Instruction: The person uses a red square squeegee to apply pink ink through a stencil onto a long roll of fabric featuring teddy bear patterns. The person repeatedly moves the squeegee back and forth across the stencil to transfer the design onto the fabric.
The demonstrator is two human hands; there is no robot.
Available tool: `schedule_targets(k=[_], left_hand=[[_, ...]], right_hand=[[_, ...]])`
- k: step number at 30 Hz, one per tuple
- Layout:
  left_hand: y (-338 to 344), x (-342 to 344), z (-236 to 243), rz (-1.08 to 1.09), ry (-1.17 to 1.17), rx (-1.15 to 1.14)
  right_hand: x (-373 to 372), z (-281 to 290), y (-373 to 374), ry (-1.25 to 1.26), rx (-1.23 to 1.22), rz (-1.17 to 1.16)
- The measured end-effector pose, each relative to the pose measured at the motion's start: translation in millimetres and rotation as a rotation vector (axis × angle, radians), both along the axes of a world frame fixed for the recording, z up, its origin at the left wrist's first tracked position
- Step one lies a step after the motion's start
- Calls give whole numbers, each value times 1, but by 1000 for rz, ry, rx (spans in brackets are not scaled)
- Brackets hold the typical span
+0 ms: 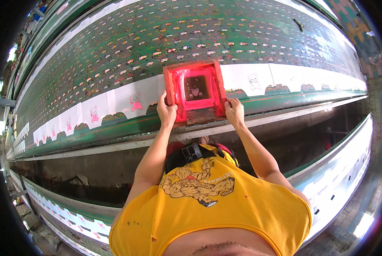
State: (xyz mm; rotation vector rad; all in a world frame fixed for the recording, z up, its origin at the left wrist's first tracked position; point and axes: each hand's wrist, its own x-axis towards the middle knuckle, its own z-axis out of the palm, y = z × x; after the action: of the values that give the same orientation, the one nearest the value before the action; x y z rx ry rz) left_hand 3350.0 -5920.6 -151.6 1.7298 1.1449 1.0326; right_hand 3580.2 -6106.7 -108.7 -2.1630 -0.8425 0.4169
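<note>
A red wooden screen-printing frame (pixel 170 87) lies at the near edge of a long green table, over the row of white pieces. Pink ink coats the inside of the frame, around a dark see-through window (pixel 198 87) with a small bear design. My left hand (pixel 167 112) grips the frame's lower left side, and my right hand (pixel 234 112) holds its lower right side. A brown wooden strip (pixel 200 115) sits in the near end of the frame, between my hands. Left of the frame, white pieces carry pink bear prints (pixel 135 102); to its right, a piece has a fainter outline (pixel 254 81).
The green table (pixel 191 34) is covered with rows of small coloured ink marks. A small dark object (pixel 299 24) lies far right on it. A pale rail (pixel 127 143) runs along the near edge. Behind me stands another table with white pieces (pixel 71 219).
</note>
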Motion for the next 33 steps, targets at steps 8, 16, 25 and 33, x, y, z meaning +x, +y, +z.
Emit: schedule_targets(k=[8,16,25,33], left_hand=[[-9,9,20,22,67,-100],[-10,14,37,25,117,-373],[-7,12,9,27,174,-103],[-7,9,4,32,227,-30]], right_hand=[[11,-5,-3,34,0,46],[15,-10,-9,-9,49,62],[-35,34,2,-333,151,756],[-38,7,42,-575,205,676]])
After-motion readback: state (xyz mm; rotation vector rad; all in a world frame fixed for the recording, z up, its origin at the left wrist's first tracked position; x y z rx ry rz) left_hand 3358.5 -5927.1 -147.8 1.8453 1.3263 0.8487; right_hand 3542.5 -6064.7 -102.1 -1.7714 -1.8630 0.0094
